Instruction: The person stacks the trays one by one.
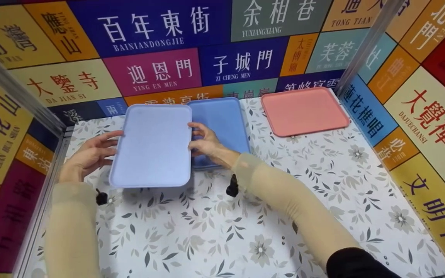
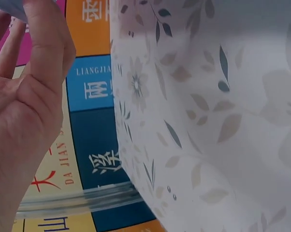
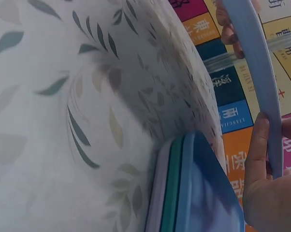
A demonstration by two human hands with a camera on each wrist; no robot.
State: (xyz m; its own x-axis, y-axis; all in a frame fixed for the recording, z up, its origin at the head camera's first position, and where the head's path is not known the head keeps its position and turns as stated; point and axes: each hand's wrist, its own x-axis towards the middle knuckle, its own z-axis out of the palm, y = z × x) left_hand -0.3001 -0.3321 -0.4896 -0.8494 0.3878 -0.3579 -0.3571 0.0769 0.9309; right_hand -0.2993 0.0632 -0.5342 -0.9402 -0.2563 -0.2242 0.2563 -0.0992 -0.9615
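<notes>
Both hands hold a pale blue rectangular tray (image 1: 153, 146) up off the table, tilted so its face shows in the head view. My left hand (image 1: 91, 154) has its fingertips at the tray's left edge, and the right wrist view shows fingers (image 3: 230, 36) curled by that far edge. At the opposite edge my right hand (image 1: 207, 144) pinches the rim between thumb and fingers. Behind the held tray, partly covered by it and the right forearm, lies a darker blue tray (image 1: 222, 123). In the right wrist view it tops a stack with a green tray (image 3: 172, 183) and a lavender tray (image 3: 158, 183).
A pink tray (image 1: 305, 112) lies at the back right of the table (image 1: 214, 231), which has a leaf-and-flower print. Colourful sign-printed walls (image 1: 149, 73) close off the back and both sides, with metal posts (image 1: 369, 42) at the corners. Small black pieces (image 1: 233, 187) show near the wrists.
</notes>
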